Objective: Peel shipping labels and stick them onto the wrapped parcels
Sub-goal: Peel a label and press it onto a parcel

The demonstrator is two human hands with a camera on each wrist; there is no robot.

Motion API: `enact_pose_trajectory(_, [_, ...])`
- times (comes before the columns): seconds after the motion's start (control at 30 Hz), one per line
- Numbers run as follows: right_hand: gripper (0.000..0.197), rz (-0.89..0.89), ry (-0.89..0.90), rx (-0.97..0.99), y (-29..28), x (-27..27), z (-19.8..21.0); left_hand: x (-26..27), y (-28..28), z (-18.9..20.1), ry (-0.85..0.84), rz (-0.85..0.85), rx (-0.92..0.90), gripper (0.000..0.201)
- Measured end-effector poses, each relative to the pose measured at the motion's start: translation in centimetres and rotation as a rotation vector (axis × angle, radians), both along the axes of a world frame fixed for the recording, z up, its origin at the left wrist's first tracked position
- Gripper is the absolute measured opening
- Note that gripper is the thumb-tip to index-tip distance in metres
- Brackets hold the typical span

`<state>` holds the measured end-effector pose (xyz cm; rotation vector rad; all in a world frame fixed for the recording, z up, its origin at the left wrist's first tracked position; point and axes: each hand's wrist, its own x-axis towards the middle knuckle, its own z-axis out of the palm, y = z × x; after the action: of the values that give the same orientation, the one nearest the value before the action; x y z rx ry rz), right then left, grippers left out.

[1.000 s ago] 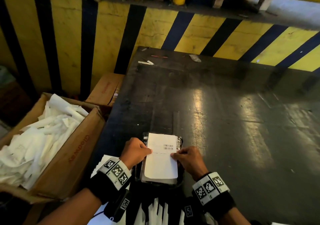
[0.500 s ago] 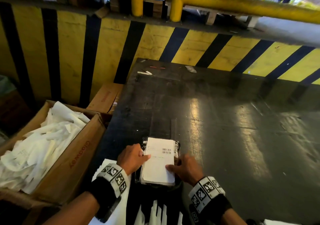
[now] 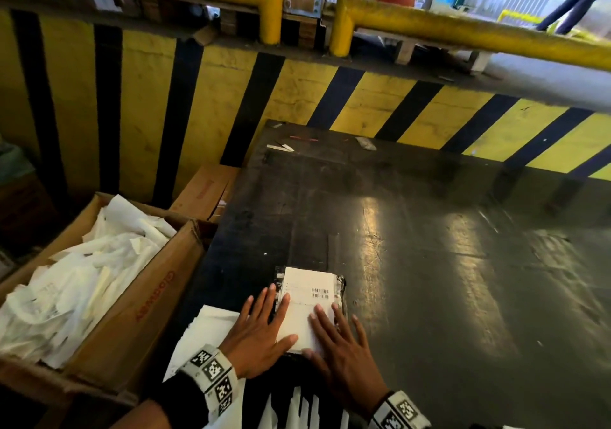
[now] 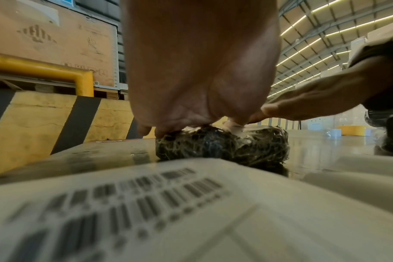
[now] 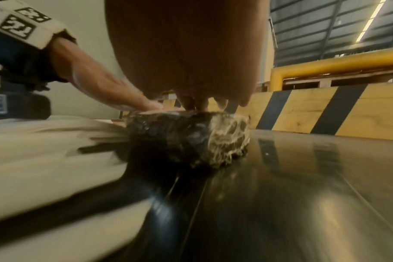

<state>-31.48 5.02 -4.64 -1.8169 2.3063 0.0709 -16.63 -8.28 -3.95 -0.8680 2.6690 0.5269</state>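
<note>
A yellow-and-black striped wall [image 3: 297,98] runs behind a dark, glossy worktop [image 3: 429,247], with two yellow rails [image 3: 463,32] above it. One open cardboard box [image 3: 148,299] of crumpled white paper stands at the worktop's left edge. One plastic-wrapped parcel [image 3: 340,283] lies near the worktop's front edge, and one white shipping label [image 3: 305,309] with barcodes lies on top of it. Both hands lie flat with fingers spread, the left hand [image 3: 259,332] and right hand [image 3: 340,346] side by side, pressing on the label. More white sheets [image 3: 205,332] lie under the left wrist.
</note>
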Motion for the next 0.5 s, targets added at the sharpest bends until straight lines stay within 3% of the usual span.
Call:
enact_pose_trajectory(0.1, [0.093, 0.043, -0.023, -0.039, -2.4, -1.1, 1.4, -0.1, 0.1, 0.0, 0.018, 0.005, 0.013, 0.1])
enact_pose_trajectory(0.2, [0.12, -0.056, -0.093, 0.027, -4.9, -2.9, 1.8, -0.1, 0.2, 0.1, 0.022, 0.003, -0.001, 0.096])
enact_pose_trajectory(0.27, [0.11, -0.122, -0.11, 0.04, -6.2, -4.0, 1.9, -0.1, 0.2, 0.1, 0.014, 0.004, -0.006, 0.096])
enact_pose_trajectory(0.37, [0.068, -0.18, -0.183, 0.09, -7.3, -4.8, 1.8, -0.1, 0.2, 0.2, 0.011, 0.011, 0.018, 0.096])
enact_pose_trajectory(0.43, [0.069, -0.179, -0.197, 0.08, -7.2, -4.6, 2.0, -0.1, 0.2, 0.4, 0.013, 0.019, 0.033, 0.097])
enact_pose_trajectory(0.5, [0.095, -0.095, -0.157, 0.055, -6.4, -3.9, 2.5, -0.2, 0.2, 0.4, 0.015, 0.025, 0.042, 0.097])
